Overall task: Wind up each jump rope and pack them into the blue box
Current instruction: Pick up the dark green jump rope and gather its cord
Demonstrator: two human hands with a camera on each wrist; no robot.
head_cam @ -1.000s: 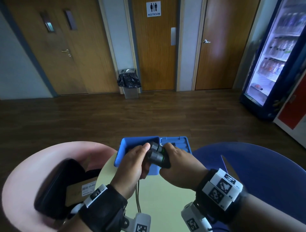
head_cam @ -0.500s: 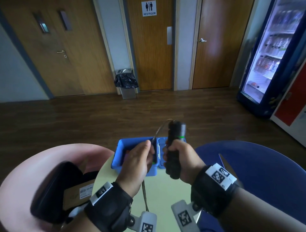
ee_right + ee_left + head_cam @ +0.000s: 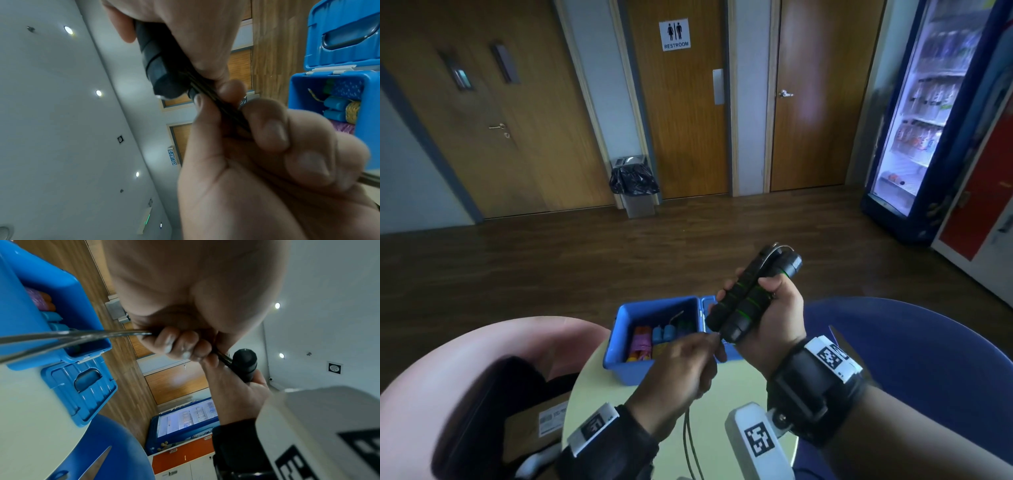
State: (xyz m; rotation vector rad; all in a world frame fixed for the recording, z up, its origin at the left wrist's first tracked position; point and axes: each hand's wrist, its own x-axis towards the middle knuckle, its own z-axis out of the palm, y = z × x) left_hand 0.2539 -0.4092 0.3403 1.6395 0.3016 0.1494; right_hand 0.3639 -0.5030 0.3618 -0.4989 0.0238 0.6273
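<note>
Jump rope handles (image 3: pixel 748 294): both gripped in your right hand (image 3: pixel 777 318), above the blue box (image 3: pixel 654 342).
Cord (image 3: pixel 82 335): pinched by your left hand (image 3: pixel 681 366), just below the handles.

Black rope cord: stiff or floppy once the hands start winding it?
Probably springy: the cord hangs from the left hand in smooth curves, not kinks. Its glossy surface suggests slipperiness. Likely to uncoil unless pinned against the handles in the right hand.
</note>
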